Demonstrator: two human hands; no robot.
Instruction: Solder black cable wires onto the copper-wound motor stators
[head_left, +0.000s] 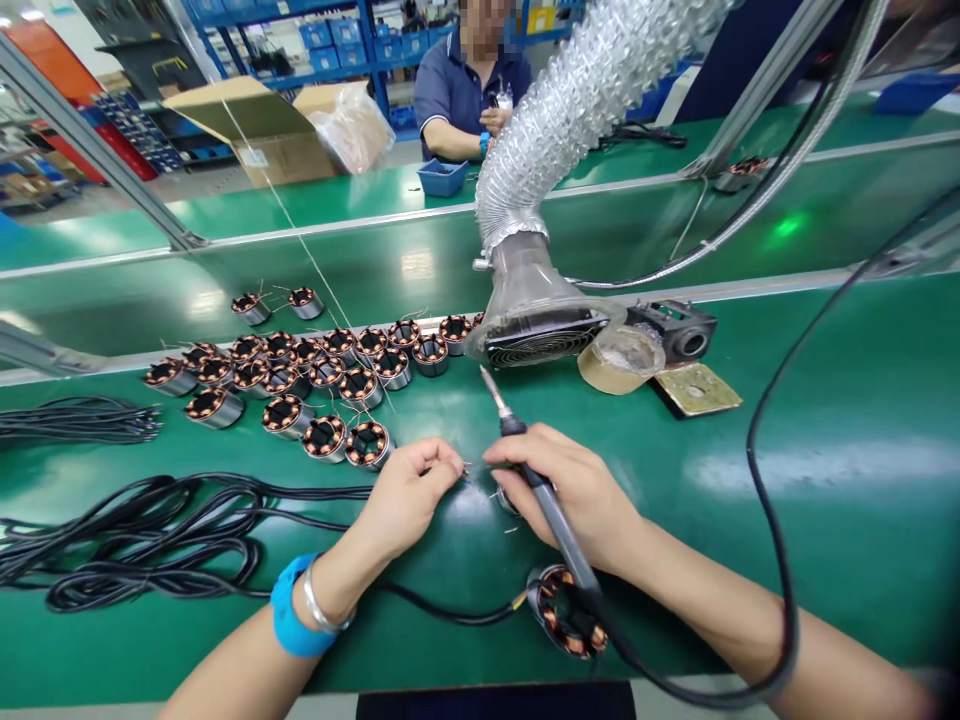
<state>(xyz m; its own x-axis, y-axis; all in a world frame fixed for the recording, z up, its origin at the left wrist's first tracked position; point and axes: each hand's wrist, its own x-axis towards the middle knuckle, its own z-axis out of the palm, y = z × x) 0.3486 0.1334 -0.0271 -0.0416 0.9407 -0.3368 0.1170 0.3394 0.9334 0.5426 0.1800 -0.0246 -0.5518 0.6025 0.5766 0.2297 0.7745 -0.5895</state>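
Observation:
My right hand [577,490] is wrapped round a soldering iron [551,510], its metal tip pointing up and away. My left hand [412,495] pinches thin wire ends at its fingertips, which look like the end of a black cable [319,492] running in from the left. Under my right fingers a small metallic thing [507,500] shows, mostly hidden. Nearer the front edge, a copper-wound motor stator [566,612] lies tilted, a black cable [457,617] with coloured leads attached to it. The iron's handle and cord pass in front of this stator.
Several stators [326,375] stand in rows at the back left. Coiled black cables [165,540] lie at left. A fume hood [540,310] on a foil duct hangs ahead, beside a tape roll [621,360] and an iron stand [679,332]. A co-worker [457,95] sits opposite.

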